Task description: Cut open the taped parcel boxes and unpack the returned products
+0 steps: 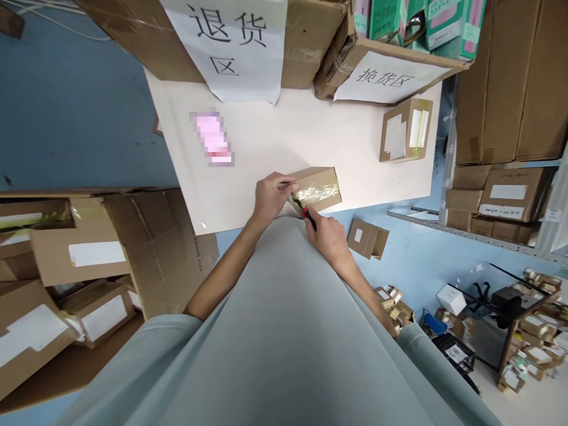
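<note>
Right hand (328, 235) with a cutter (307, 215) at a taped box (329, 177).
The box lies on the white table (266, 136), near its front edge, with shiny tape (317, 193) along it. The right fingers are wrapped around the cutter's red-and-black handle, its tip at the box's left end. The left hand (270, 195) touches that same end; whether it pinches the cardboard, I cannot tell.

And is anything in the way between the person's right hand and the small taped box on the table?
Nothing visible blocks it: only the red-and-black tool in the right hand lies between, its tip at the left end of the taped box. The left hand is at that end too.
</note>
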The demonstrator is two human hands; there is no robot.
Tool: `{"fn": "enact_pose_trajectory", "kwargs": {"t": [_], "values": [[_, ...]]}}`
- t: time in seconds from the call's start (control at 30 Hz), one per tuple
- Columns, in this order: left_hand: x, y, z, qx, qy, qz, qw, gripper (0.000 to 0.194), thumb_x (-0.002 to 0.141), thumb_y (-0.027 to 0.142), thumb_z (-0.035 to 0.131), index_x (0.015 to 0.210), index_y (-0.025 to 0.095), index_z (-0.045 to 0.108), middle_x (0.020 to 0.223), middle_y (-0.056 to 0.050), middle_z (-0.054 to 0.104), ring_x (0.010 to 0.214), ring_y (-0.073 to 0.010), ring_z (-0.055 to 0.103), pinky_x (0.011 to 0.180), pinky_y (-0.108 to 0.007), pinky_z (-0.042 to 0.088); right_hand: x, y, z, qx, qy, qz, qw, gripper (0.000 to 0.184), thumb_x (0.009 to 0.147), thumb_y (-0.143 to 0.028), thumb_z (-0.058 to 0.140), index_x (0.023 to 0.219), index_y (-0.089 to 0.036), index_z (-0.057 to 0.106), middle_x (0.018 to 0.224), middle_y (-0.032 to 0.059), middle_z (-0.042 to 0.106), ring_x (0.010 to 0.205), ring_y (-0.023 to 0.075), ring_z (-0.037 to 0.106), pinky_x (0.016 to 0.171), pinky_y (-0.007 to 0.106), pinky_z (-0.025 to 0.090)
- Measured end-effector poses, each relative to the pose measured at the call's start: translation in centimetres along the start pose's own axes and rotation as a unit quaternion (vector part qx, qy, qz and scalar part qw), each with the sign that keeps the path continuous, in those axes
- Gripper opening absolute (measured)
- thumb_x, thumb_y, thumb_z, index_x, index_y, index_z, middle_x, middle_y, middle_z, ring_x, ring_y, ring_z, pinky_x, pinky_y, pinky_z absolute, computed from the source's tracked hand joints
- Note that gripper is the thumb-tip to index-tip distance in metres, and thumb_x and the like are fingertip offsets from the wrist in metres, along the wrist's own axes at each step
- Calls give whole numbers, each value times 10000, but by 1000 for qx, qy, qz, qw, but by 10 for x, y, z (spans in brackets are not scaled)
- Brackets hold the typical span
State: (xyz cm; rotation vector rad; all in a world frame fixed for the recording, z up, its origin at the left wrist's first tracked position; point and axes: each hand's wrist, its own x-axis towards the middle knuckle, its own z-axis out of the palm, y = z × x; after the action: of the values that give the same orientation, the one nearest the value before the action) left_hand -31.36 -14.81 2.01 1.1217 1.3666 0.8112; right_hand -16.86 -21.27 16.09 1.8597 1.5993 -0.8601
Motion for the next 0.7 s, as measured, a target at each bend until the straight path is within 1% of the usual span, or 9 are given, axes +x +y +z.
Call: {"fn": "enact_pose_trajectory", "kwargs": {"t": [0.07, 0.2, 0.33, 0.43, 0.53, 0.6, 0.7], "values": [[2, 0, -1, 2, 0, 3, 1000, 137, 908, 233, 807, 1016, 241, 892, 1149, -49, 868, 1096, -247, 822, 1039, -428, 710, 5, -3, 2, 4, 3, -4, 1000, 463, 1225, -389, 412, 1622, -275, 620, 1198, 141, 866, 1134, 346, 820, 940, 394, 572], [7, 1, -1, 17, 13, 5, 1000, 135, 905, 242, 804, 1006, 244, 895, 1141, -42, 874, 1086, -243, 822, 1054, -429, 707, 15, -9, 10, 6, 15, -1, 1000, 533, 1231, -394, 370, 1719, -249, 525, 1287, 170, 850, 1160, 347, 818, 946, 405, 588], [5, -1, 4, 6, 19, -7, 1000, 140, 883, 243, 826, 1000, 240, 902, 1130, -51, 876, 1064, -250, 824, 1048, -437, 713, 10, 0, 15, 3, 7, -7, 1000, 529, 1225, -392, 374, 1716, -263, 523, 1243, 154, 867, 1122, 341, 831, 926, 399, 600], [-1, -2, 8, 7, 36, -5, 999, 154, 917, 266, 814, 1040, 237, 902, 1152, -61, 868, 1096, -252, 814, 1050, -444, 717, 11, 6, 15, 5, 0, -16, 1000, 519, 1221, -377, 388, 1701, -252, 540, 1206, 156, 869, 1096, 349, 837, 909, 407, 608], [-4, -1, 9, 25, 47, -2, 999, 153, 943, 276, 805, 1058, 237, 898, 1163, -61, 862, 1108, -248, 807, 1057, -450, 716, 18, 7, 14, 12, -1, -30, 999, 528, 1224, -382, 375, 1705, -240, 541, 1209, 165, 864, 1079, 350, 839, 909, 418, 618], [-5, -2, 10, 35, 50, -8, 998, 147, 940, 282, 816, 1054, 236, 896, 1166, -60, 861, 1120, -251, 807, 1063, -451, 713, 19, 7, 15, 9, -7, -44, 999, 559, 1228, -356, 346, 1750, -218, 489, 1220, 179, 860, 1078, 345, 841, 913, 422, 624], [-8, -4, 12, 41, 60, -21, 997, 158, 931, 309, 836, 1056, 232, 894, 1174, -64, 862, 1148, -261, 810, 1060, -449, 711, 14, 14, 18, -9, -26, -73, 997, 598, 1219, -295, 327, 1800, -185, 413, 1236, 198, 855, 1061, 330, 847, 896, 414, 630]]}}
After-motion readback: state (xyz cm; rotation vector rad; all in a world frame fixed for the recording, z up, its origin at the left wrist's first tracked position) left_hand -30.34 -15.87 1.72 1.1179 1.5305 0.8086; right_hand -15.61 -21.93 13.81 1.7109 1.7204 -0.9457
